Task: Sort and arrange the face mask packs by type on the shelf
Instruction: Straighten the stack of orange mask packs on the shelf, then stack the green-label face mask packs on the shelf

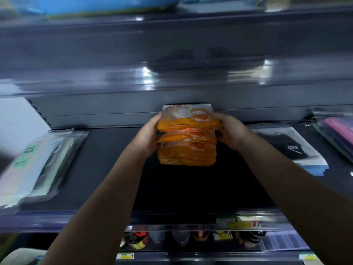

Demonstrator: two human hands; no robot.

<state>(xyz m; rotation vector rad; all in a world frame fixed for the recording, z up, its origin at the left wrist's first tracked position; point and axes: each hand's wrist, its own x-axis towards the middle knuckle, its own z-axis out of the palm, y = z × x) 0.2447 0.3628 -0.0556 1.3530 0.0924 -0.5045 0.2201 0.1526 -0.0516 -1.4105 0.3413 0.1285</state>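
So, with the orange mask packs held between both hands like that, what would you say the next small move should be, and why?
Probably lower the stack of orange packs onto the bare dark shelf beneath it. The left hand and right hand grip its sides, the other pack types already lie apart, the pale packs on the left and the black mask pack on the right, and the middle is free.

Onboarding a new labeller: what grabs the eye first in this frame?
The bright orange stack of mask packs at the centre of the dark shelf, held between the left hand and right hand, one on each side. Next, the black mask pack lying flat to the right, and the pale packs on the left.
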